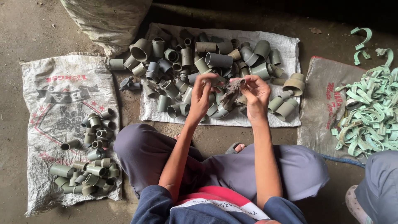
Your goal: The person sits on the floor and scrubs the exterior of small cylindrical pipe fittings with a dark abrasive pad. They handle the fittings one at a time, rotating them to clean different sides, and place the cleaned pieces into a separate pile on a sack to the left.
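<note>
Both hands pinch a dirty grey rag [230, 96] above the pipe fittings [215, 62]: right hand [256, 96] clamped at two o'clock, left hand [202, 97] at nine. It looks light, limp, easily gripped at its edges.

At the centre of the frame, the left hand [202, 96] and right hand [255, 94] together hold a dirty grey-brown rag [230, 94] above a heap of grey plastic pipe fittings [207, 62] on a white woven sack [286, 45]. At lower left, a smaller group of grey fittings [89, 166] lies on a printed white sack [45, 103]. At right, pale green plastic clips [371, 116] are piled.
</note>
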